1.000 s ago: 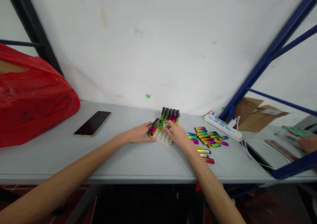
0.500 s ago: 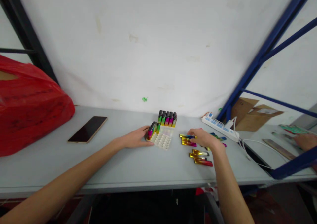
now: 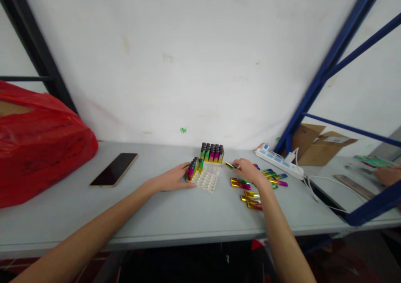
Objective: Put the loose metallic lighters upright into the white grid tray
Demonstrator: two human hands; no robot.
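Our L hand (image 3: 173,180), spread apart, touches L side of white tray (image 3: 206,182). Our R hand (image 3: 247,171) is clamped on 1 lighter (image 3: 229,165), nr other lighters (image 3: 240,183) on counter (image 3: 163,216).

The white tray (image 3: 208,182), gripped by my left hand (image 3: 173,178), has upright black-topped lighters (image 3: 194,168) at its left end; my right hand (image 3: 247,170) pinches a shiny lighter (image 3: 229,165); loose lighters (image 3: 240,183) lie flat nearby.

Dark markings (image 3: 34,128) on a red bag (image 3: 62,162), left, and a white label (image 3: 336,140) on a cardboard box (image 3: 313,152), far right, are too indistinct to read.
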